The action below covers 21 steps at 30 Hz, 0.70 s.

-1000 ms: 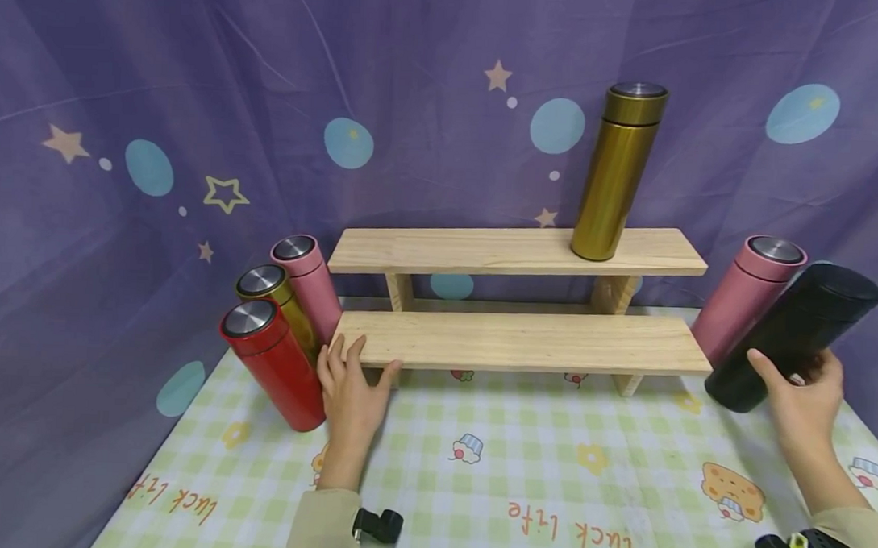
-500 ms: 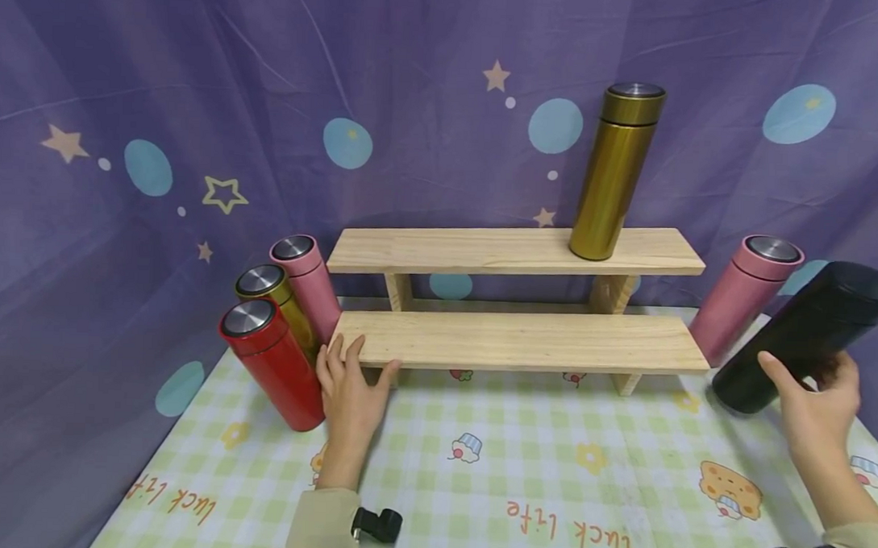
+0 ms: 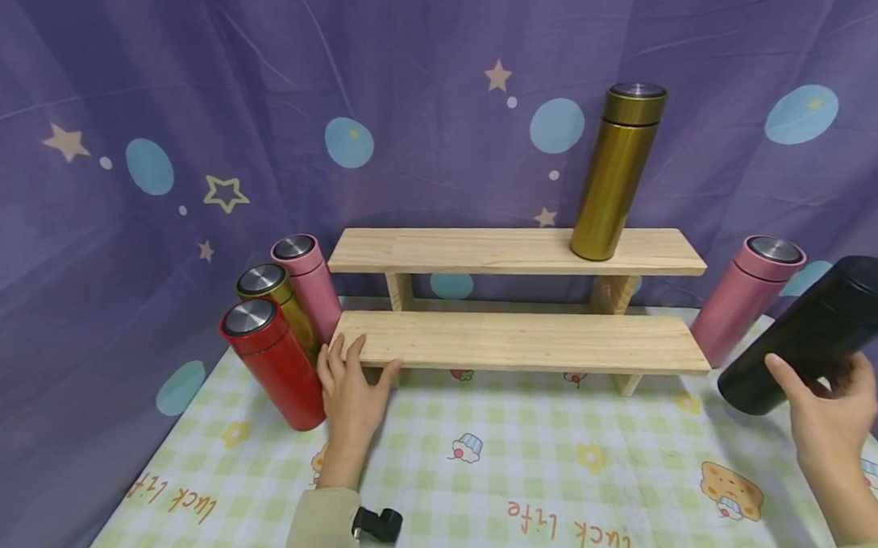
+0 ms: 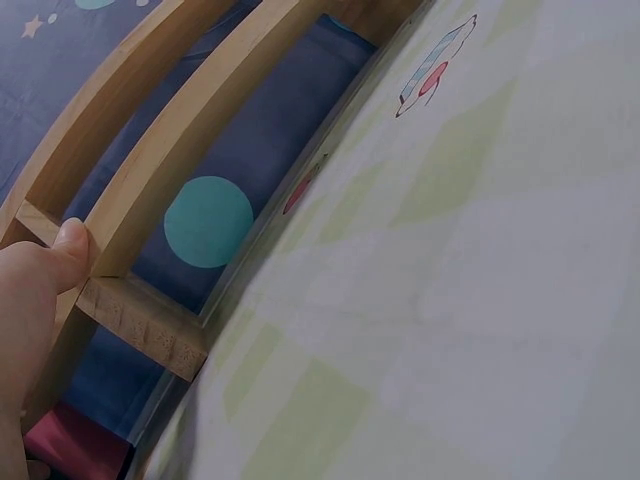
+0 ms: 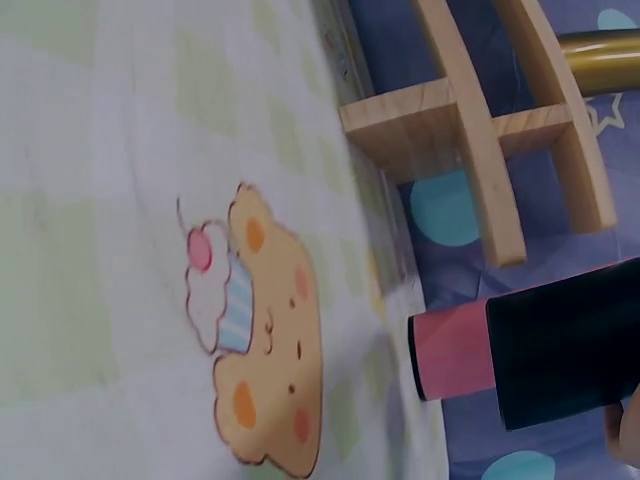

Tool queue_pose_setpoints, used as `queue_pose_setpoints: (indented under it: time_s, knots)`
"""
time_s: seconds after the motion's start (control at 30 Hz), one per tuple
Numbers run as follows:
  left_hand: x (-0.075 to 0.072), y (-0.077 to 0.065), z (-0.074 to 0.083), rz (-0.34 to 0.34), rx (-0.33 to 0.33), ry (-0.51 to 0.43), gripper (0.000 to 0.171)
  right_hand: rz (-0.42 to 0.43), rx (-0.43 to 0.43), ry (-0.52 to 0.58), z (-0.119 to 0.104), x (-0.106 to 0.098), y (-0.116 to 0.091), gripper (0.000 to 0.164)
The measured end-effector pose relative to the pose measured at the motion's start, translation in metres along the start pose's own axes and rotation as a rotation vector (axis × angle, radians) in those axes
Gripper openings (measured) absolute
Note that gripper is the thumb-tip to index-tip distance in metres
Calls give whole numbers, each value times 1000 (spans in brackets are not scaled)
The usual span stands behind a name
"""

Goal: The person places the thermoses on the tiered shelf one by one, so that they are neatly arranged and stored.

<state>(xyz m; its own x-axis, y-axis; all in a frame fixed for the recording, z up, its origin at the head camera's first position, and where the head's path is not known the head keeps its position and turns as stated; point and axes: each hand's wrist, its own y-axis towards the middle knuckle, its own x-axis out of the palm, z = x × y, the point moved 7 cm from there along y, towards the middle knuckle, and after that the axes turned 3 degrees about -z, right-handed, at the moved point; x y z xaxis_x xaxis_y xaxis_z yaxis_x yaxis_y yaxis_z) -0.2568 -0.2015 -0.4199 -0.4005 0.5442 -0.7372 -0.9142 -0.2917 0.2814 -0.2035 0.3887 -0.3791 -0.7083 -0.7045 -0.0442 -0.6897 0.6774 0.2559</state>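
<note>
My right hand point(image 3: 836, 417) holds a black thermos bottle point(image 3: 807, 339) at the right, thumb on its near side, the other fingers mostly hidden behind it. In the right wrist view the black bottle's base point(image 5: 500, 365) appears raised off the cloth. Behind it stands a pink thermos point(image 3: 746, 301). At the left, my left hand point(image 3: 353, 400) grips the end of a two-tier wooden shelf point(image 3: 516, 341), fingers over the lower board and thumb point(image 4: 70, 242) against its front edge. A gold thermos point(image 3: 616, 183) stands on the upper board, right of centre.
Left of the shelf, close to my left hand, a red thermos point(image 3: 276, 365), a gold thermos point(image 3: 292, 317) and a pink thermos point(image 3: 311, 286) stand together. A checked cloth point(image 3: 520, 438) covers the table. A purple curtain point(image 3: 431, 80) hangs behind.
My right hand has moved to the right with the black bottle, widening the gap to the pink thermos beside it. The left hand and the shelf stay where they were.
</note>
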Motion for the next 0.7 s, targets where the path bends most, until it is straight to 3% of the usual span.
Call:
queue_pose_setpoints:
  time_s: [0.17,0.4,0.7]
  knots:
    - [-1,0,-1,4,5,5,75,3,-17,76,-9,1,-5,60]
    - [0,-1,-2,15,2,3,75,5,60,271,-17,6,-11,59]
    - [1,-1,-1,18,14,-13,75,-40,42,301,-30,14,-20,58]
